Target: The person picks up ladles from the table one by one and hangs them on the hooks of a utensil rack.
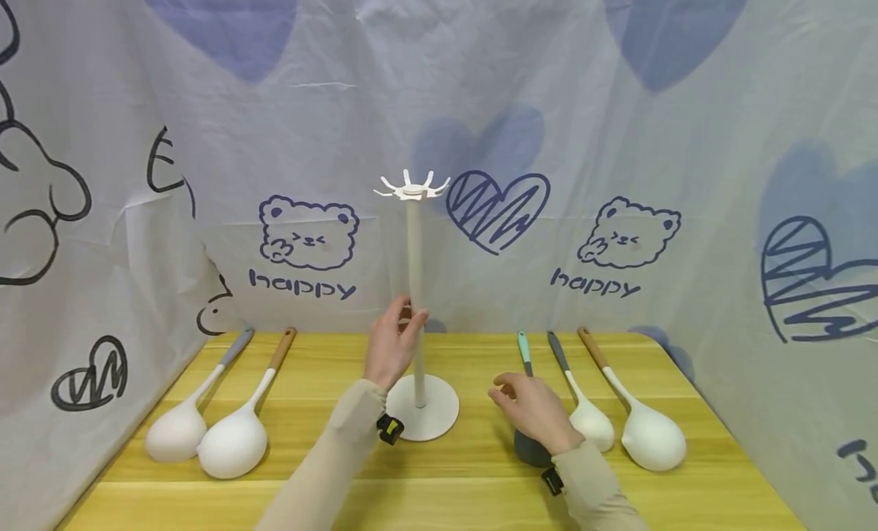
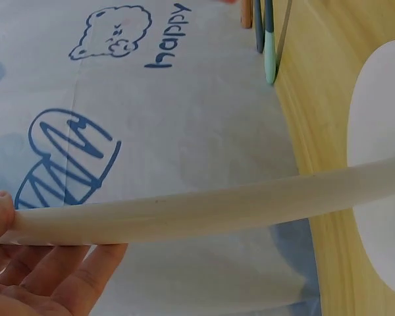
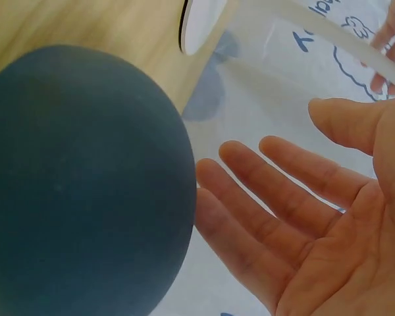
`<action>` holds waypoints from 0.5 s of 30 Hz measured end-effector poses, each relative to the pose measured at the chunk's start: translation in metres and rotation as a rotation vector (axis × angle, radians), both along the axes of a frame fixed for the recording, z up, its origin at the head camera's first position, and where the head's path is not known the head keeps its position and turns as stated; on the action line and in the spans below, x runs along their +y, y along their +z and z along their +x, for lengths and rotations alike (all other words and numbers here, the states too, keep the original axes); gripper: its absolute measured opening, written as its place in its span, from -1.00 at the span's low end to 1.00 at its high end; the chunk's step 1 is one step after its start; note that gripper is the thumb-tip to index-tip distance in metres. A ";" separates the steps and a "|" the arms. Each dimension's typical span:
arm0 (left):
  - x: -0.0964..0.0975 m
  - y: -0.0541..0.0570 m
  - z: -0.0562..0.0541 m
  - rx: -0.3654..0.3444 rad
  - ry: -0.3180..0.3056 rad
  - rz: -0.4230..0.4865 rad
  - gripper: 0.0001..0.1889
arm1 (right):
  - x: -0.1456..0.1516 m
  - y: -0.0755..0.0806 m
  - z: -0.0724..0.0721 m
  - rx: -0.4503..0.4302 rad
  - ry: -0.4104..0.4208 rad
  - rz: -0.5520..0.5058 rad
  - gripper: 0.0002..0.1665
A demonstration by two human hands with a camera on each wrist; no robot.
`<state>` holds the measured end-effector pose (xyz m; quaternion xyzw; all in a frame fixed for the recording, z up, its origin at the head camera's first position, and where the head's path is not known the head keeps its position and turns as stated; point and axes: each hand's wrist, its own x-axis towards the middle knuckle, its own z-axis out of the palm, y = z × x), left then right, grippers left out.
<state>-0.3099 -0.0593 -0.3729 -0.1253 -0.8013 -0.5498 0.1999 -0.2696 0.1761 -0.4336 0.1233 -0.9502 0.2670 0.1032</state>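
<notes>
The dark ladle (image 1: 531,449) lies on the table (image 1: 480,508) under the right hand (image 1: 535,413) as the head view sees it, its long axis running away from the person: the bowl is nearer than the fingers, the turquoise handle end beyond them. The right fingers are loosely spread and hold nothing, with their tips left of the handle; whether any touch the ladle I cannot tell. This hand is much the nearer one to it. Left of those fingertips, well apart, the white stand (image 1: 414,264) is upright, its pole pinched between the left hand's (image 1: 392,344) thumb and fingers, hooks above that grip and round base below. Right of the right fingers lie a grey-handled ladle (image 1: 591,424), then a brown-handled ladle (image 1: 655,438); two more white ladles (image 1: 233,442) lie left of the left fingers.
</notes>
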 end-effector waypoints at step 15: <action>0.021 -0.005 0.001 0.042 -0.075 -0.004 -0.77 | 0.002 0.005 -0.004 -0.026 0.044 -0.019 -0.72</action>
